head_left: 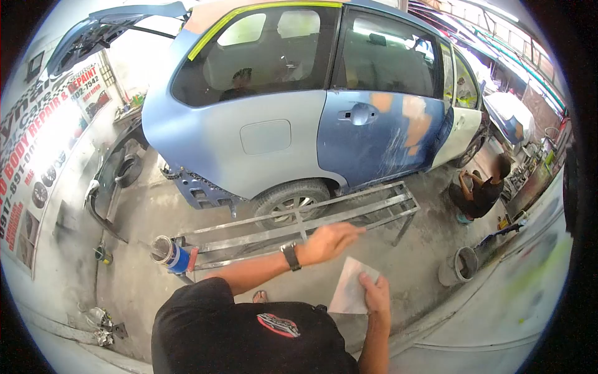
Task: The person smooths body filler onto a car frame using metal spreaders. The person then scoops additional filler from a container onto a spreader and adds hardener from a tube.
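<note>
My right hand (376, 293) is closed on the edge of a pale, stiff sheet that looks like sandpaper (349, 290), the thumb lying over its face. To the upper left of the sheet, my left hand (327, 242) is in the air with its fingers stretched out to the right, holding nothing that I can see. A dark watch (290, 256) is on that wrist. Beyond both hands stands a low metal frame bench (268, 237). Behind it is a car (261, 134) with blue, grey and tan patches on its side.
A blue-banded can (177, 258) and a red block (193, 258) sit at the bench's left end. At the right, a bucket (458, 267) stands on the floor and a person (489, 190) sits low near the front wheel. A raised tailgate (115, 28) overhangs the upper left.
</note>
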A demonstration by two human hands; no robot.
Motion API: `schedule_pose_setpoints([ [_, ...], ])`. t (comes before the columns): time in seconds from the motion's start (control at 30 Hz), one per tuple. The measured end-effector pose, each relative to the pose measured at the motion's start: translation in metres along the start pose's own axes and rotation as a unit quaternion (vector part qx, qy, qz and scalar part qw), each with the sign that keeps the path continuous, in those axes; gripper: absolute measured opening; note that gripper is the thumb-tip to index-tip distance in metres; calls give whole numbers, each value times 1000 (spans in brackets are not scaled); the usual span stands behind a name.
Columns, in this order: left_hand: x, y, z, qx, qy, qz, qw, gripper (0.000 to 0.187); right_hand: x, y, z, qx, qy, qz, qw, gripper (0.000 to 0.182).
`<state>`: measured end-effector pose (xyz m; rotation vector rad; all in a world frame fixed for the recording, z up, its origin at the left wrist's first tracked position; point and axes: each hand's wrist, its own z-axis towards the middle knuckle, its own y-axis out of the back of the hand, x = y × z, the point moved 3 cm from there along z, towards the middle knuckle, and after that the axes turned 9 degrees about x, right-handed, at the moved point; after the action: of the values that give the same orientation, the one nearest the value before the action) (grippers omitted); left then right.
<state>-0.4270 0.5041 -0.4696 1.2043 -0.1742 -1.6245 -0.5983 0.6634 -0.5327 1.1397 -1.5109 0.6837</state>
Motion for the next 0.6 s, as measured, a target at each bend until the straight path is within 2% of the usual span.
schedule_pose_setpoints([
  [0.07, 10, 9, 5, 17, 134, -17, 991, 27, 2, -7, -17, -64, 43, 67, 995, 37],
  [0.1, 13, 7, 3, 26, 201, -25, 979, 29, 12, 0, -24, -116, 105, 40, 987, 33],
  [0.13, 31, -6, -5, -6, 225, -123, 966, 35, 29, 6, -30, -166, 166, 12, 972, 30],
  [0.17, 31, -21, -9, -44, 265, -278, 922, 36, 38, 10, -36, -216, 227, -15, 949, 26],
  [0.2, 29, -40, -12, -81, 297, -423, 852, 36, 40, 6, -41, -207, 339, -168, 902, 25],
  [0.23, 59, -78, -30, -13, 300, -719, 627, 35, 37, -1, -45, -191, 437, -317, 820, 24],
  [0.27, 85, -112, -52, 20, 377, -870, 318, 34, 28, -11, -45, -166, 516, -456, 706, 23],
  [0.37, 7, -104, -60, 219, 375, -891, 129, 33, -46, 6, 27, -86, 375, -403, 830, 20],
  [0.47, 19, -104, -63, 219, 308, -867, 325, 33, -31, 23, 9, -232, 304, -221, 897, 11],
  [0.53, 36, -105, -73, 96, 369, -908, 171, 33, -6, -6, -28, -199, 414, -345, 818, 8],
  [0.57, 45, -106, -69, 39, 388, -916, 99, 34, 3, -13, -33, -186, 472, -403, 761, 8],
  [0.6, 42, -109, -71, 122, 357, -920, 106, 33, -13, -11, -14, -158, 453, -426, 767, 10],
])
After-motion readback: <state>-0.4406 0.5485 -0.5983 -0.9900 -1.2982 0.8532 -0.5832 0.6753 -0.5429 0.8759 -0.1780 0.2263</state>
